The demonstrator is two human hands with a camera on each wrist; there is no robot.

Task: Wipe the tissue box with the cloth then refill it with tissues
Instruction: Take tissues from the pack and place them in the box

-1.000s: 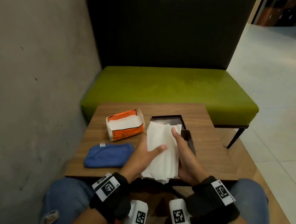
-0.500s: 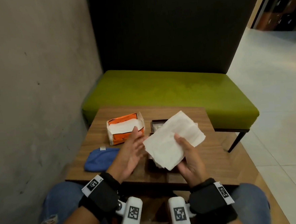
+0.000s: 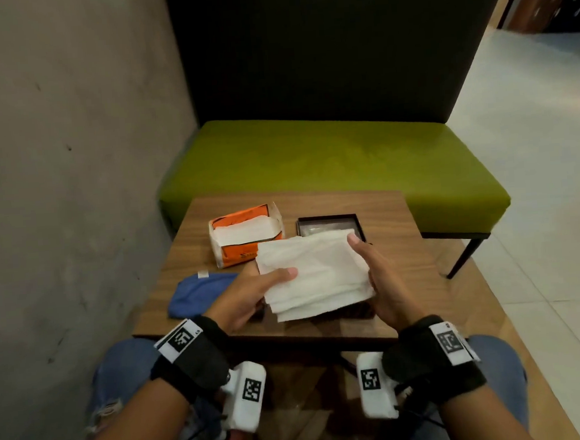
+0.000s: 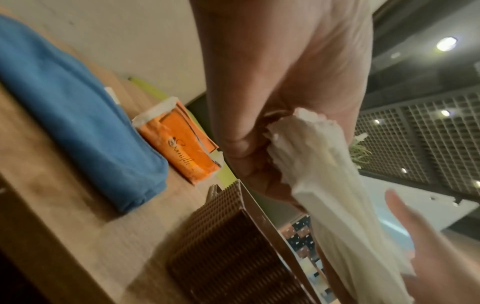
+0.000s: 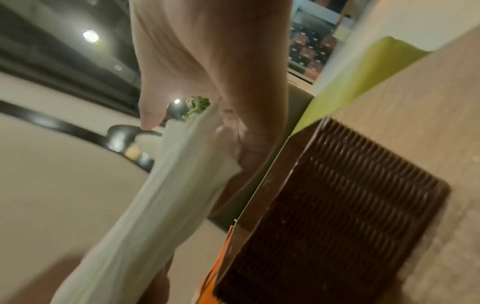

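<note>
I held the stack of tissues [image 3: 314, 273] above the tissue box [image 4: 233, 246], left hand [image 3: 249, 300] pinching one end and right hand [image 3: 384, 282] gripping the other, and I judged the loose sheets could splay and snag on the rim.

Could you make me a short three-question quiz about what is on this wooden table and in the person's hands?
1. True or false: the folded blue cloth lies on the brown wooden table, held by nobody.
2. Which hands hold the white stack of tissues? A) left only B) right only C) both
3. What colour is the opened paper tissue packet beside the dark ribbed tissue box?

Key: 1 true. 2 C: the left hand and the right hand grip opposite ends. 3 orange.
</note>
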